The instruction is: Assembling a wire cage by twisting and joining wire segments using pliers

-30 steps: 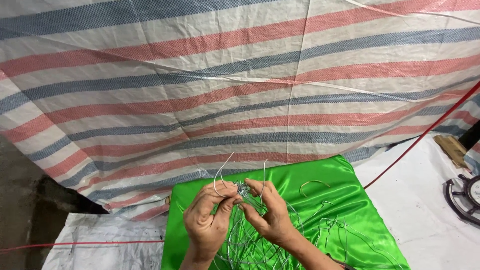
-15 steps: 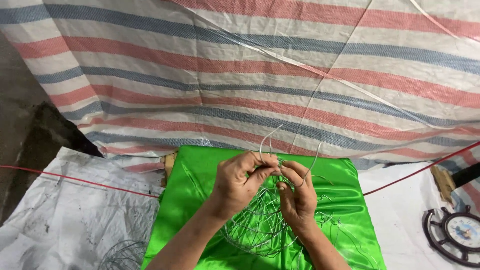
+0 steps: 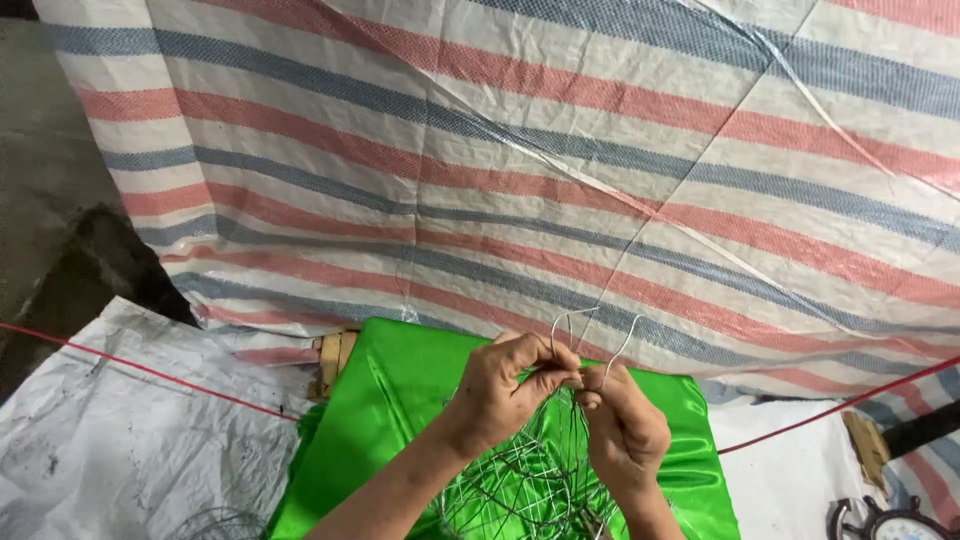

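Your forearms run off the bottom edge, and the lower part of the wire tangle (image 3: 530, 480) is cut off there too; how its strands cross is hard to make out. The wire is thin, pale and springy, with two ends curling up above your knuckles. It lies on the green cloth (image 3: 400, 400) at lower centre, under both hands. Your left hand (image 3: 510, 390) and right hand (image 3: 625, 430) meet fingertip to fingertip, each pinching wire.
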